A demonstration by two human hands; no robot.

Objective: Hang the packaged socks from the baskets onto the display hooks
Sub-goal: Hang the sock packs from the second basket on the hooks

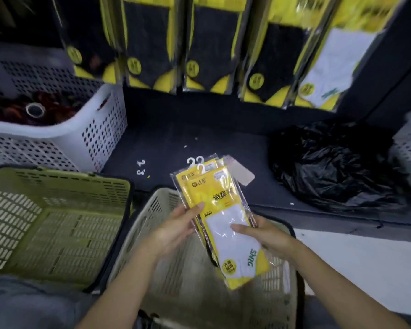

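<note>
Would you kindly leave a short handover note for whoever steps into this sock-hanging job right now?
Left hand: grips the left edge of a small stack of white sock packs.
Right hand: holds the same stack from the right.
The stack is above the beige basket, its hooks pointing toward the display.
Done: dark hanging packs and white hanging packs are up on the display.
Left: hang the held stack, probably with the white ones.

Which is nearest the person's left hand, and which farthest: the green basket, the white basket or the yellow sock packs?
1. yellow sock packs: held in the left hand.
2. green basket: just to its left.
3. white basket: farther back, on the left.
</note>
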